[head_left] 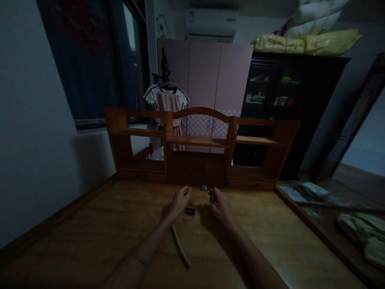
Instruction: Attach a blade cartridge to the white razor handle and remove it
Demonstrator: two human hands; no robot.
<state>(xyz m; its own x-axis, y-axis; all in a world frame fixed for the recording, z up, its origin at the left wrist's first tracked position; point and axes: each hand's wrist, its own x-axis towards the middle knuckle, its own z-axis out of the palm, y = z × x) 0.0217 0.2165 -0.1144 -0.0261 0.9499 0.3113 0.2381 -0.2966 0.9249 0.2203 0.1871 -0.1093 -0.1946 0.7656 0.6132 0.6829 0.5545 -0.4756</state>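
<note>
My right hand [221,205] is closed round the dark handle of what looks like a razor [205,188], its shiny silver head pointing left, above the desk. My left hand [181,199] is held to the left of it, fingertips pinched together; anything between them is too small to make out. On the desk between my hands lies a small clear plastic case [189,213] with a dark strip along its top. A pale, curved, tube-like piece [181,248] lies on the wood, its upper end hidden behind my left forearm.
A wooden shelf unit [198,141] with several compartments borders the desk's [105,233] far edge. The white wall [36,140] rises on the left. Beyond the raised right edge lie plastic bags [315,189] and pale cloth [365,237]. The room is dim.
</note>
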